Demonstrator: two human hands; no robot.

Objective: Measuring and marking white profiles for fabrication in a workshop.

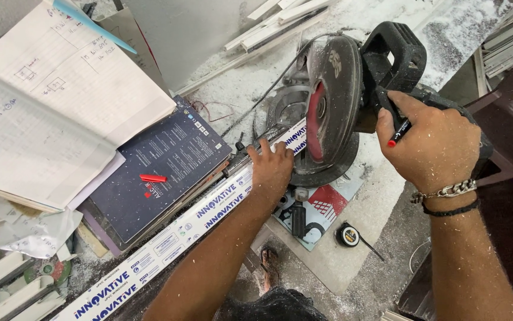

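A long white plastic profile strip (167,241) with blue print lies across the bench and runs under a dusty black mitre saw (333,101) with a red blade. My left hand (271,169) presses flat on the strip right beside the blade guard. My right hand (432,145) is wrapped around the saw's black handle (396,53) and also pinches a red-tipped marker (398,134) between its fingers. A metal chain bracelet and a black band sit on that wrist.
An open notebook (60,101) with pencil sketches and a dark blue book (167,166) with a red marker cap (153,178) lie at the left. A small black tape measure (347,235) rests below the saw. White offcuts (280,21) and dust cover the back.
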